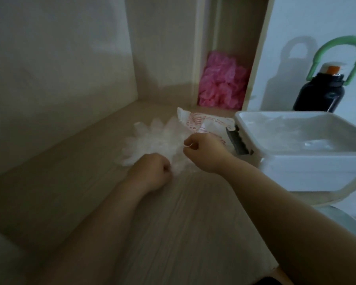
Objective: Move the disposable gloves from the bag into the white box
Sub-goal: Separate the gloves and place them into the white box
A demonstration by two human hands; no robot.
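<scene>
A pile of clear disposable gloves (pixel 152 138) lies spread on the wooden desk, fingers pointing away from me. My left hand (pixel 152 171) pinches the near edge of the pile with curled fingers. My right hand (pixel 203 151) pinches the pile's right edge, over the white bag with red print (pixel 206 122) behind it. The white box (pixel 308 171) stands at the right, apart from both hands, with clear gloves inside it.
A pink pack of crumpled plastic (pixel 222 83) fills a shelf niche at the back. A dark bottle with a green handle (pixel 325 89) stands behind the box. A wall panel (pixel 60 68) borders the desk on the left.
</scene>
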